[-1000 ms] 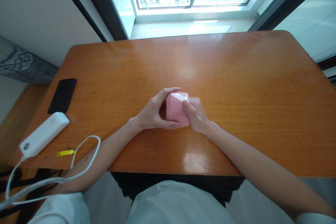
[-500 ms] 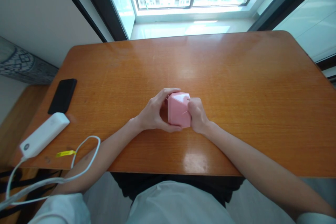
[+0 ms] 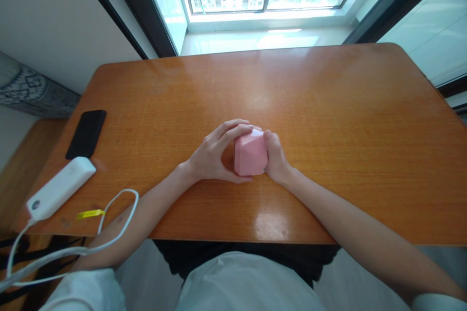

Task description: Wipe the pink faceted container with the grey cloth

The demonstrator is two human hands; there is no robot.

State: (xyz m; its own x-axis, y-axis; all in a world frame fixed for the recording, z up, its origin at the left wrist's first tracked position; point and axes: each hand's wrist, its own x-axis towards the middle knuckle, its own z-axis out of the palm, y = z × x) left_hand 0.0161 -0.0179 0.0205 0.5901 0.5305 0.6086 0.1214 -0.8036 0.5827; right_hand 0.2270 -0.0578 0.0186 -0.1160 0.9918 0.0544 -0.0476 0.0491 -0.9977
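Observation:
A pink folded paper shape (image 3: 250, 154), boxy with angled faces, sits between both hands at the middle of the wooden table (image 3: 328, 107). My left hand (image 3: 213, 155) curls around its left side, fingers over the top edge and thumb under the near edge. My right hand (image 3: 276, 158) presses against its right side with fingers closed on it. Both forearms rest on the table.
A black phone (image 3: 86, 133) lies near the table's left edge. Just in front of it is a white power bank (image 3: 60, 187) with a white cable (image 3: 109, 223) looping off the near-left corner, and a small yellow tag (image 3: 90, 213). A window sill runs behind the table.
The pink paper shape has been turned and squeezed more compact between the hands. My right thumb has come off its front face, and my left fingers have spread further over the top.

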